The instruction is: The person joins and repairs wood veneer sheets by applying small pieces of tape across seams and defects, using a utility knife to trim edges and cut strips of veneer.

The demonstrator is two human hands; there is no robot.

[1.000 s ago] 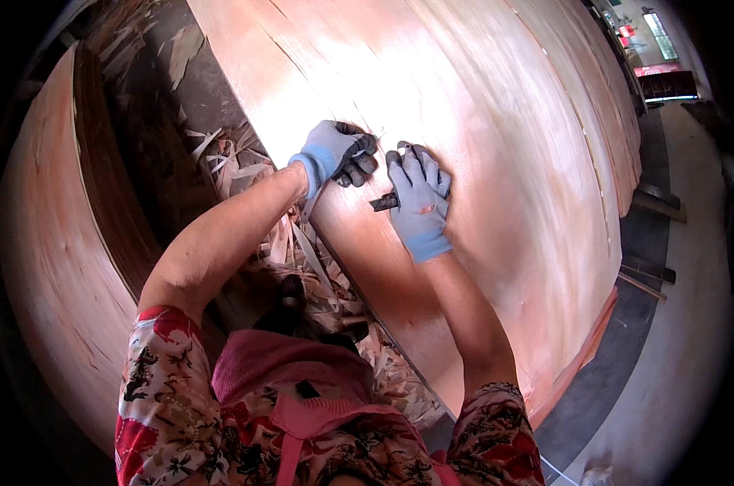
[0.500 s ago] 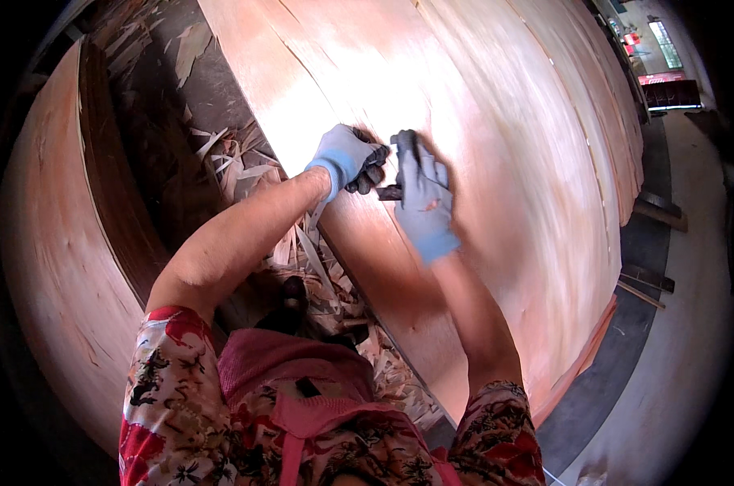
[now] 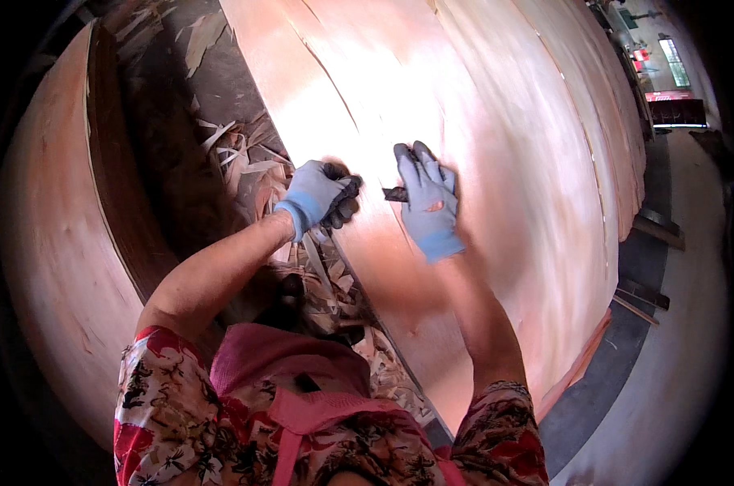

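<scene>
A broad sheet of pale wood veneer (image 3: pixel 431 324) lies in front of me, with a dark narrow split (image 3: pixel 326 73) running along its grain. My right hand (image 3: pixel 426 198), in a grey-blue glove with black fingertips, rests flat on it; the fingers stretch away from me and the thumb points left. Left of it, over the sheet's near left edge, my left hand (image 3: pixel 322 196) wears the same kind of glove. Its fingers are curled closed, and whatever they hold is hidden. A pale strip shows just below that hand; whether it is held I cannot tell.
A second veneer stack (image 3: pixel 55 227) with a dark side stands at the left. Between the stacks, wood scraps and torn strips (image 3: pixel 249 166) litter the floor. Dark supports (image 3: pixel 658 228) jut out beyond the sheet's right edge.
My left hand has moved left and slightly toward me, away from the right hand. The right hand stays on the veneer, its fingers now spread flatter. The view has shifted slightly.
</scene>
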